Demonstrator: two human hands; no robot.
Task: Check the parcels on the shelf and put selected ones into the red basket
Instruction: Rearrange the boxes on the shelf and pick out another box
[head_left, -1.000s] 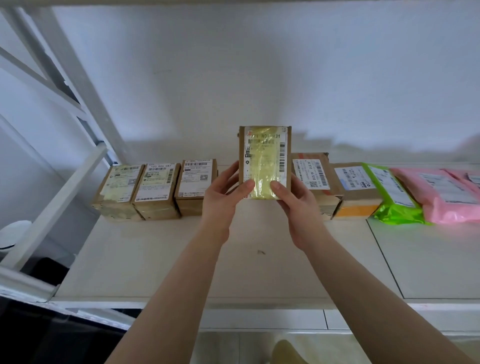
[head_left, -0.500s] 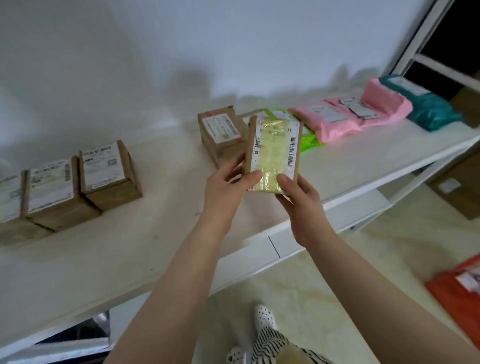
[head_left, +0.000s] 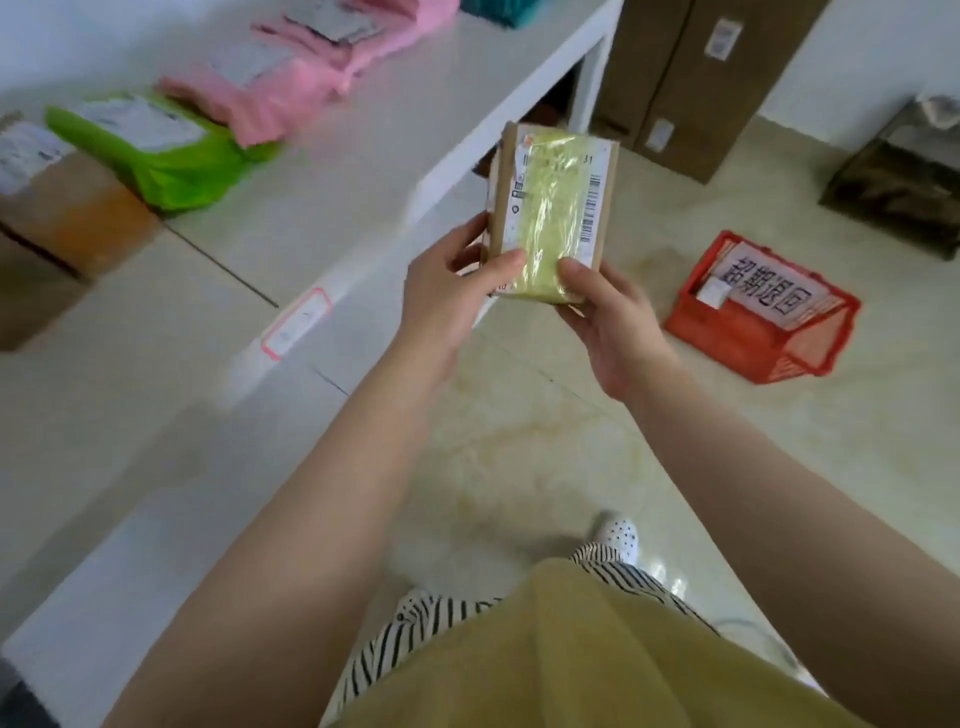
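A small taped parcel (head_left: 553, 215) is being held upright, label facing up for reading, by the left hand (head_left: 451, 291) and right hand (head_left: 608, 322), fingers clamped on its lower edge, above the floor between shelf (head_left: 363, 156) and red basket (head_left: 763, 317), apparently being carried for dropping in.

One head-worn wide-angle view looks steeply down past the person's forearms, near the shelf (head_left: 363, 156) edge and floor (head_left: 545, 441).
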